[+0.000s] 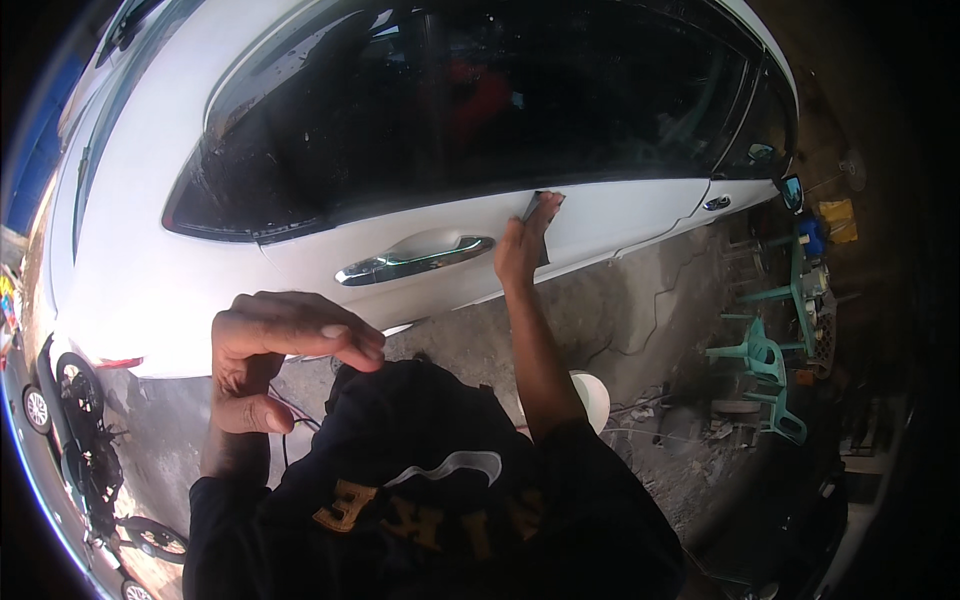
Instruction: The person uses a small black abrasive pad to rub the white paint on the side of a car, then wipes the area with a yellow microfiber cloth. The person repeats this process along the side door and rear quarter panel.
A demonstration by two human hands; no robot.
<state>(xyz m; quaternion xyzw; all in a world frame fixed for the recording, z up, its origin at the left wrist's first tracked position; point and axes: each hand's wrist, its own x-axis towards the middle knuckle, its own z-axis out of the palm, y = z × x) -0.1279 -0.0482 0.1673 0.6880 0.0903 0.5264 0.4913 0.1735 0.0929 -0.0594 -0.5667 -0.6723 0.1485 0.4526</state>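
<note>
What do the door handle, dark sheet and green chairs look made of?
Door handle: chrome finish, mirror-bright; metal or plastic beneath. Dark sheet: matte, with no shine; paper or cloth, can't tell. Green chairs: probably smooth moulded plastic, rounded, evenly coloured.

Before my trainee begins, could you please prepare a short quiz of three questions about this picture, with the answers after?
1. Open question: what does the right hand hold at the white car door?
2. True or false: the left hand grips the door handle.
3. Choose one: where in the picture are the green chairs?
A. On the left side
B. On the right side
C. On both sides

Key:
1. A thin, dark sheet.
2. False. It is raised with the fingers curved, and nothing shows in its grip.
3. B.
</note>
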